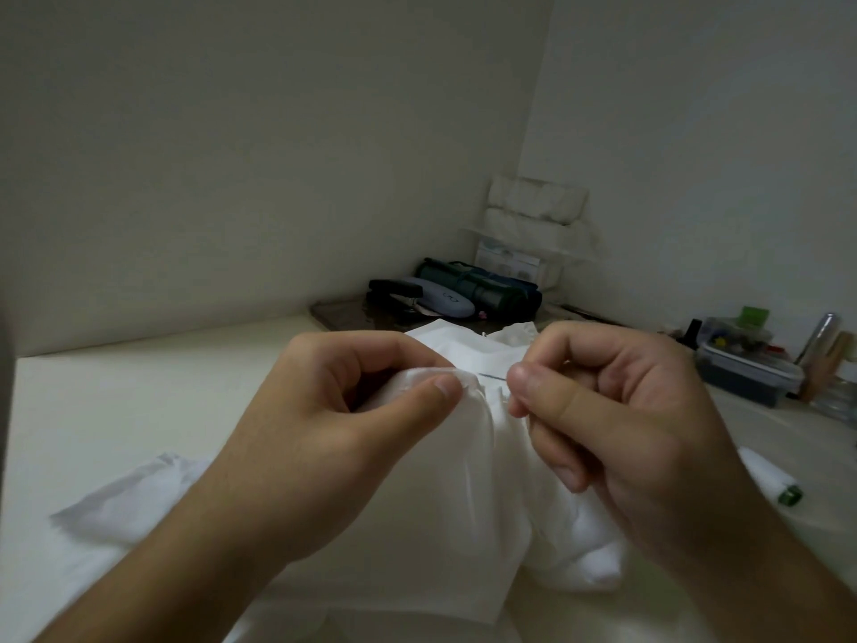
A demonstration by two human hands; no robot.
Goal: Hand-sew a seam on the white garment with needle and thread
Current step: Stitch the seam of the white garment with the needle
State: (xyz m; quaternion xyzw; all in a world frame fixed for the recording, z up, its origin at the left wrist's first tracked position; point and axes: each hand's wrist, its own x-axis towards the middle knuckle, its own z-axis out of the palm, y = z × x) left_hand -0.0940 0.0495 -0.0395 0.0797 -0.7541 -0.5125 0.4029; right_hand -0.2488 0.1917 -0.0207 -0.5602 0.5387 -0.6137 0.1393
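Observation:
The white garment (468,494) lies bunched on the pale table (139,401), its upper edge raised between my two hands. My left hand (324,420) pinches a fold of the fabric between thumb and curled fingers. Just to the right, my right hand (617,410) pinches the thin dark needle (492,376) between thumb and forefinger; the needle lies horizontal along the fabric edge, pointing toward the left hand. The thread is too fine to make out. A white thread spool with a green end (772,478) lies on the table at the right.
At the right edge stands a lidded plastic box of sewing bits (746,364) with a green item and a shiny tube behind it. In the far corner sit dark pouches and a grey case (454,290) on a dark tray, under a white shelf stack (533,215).

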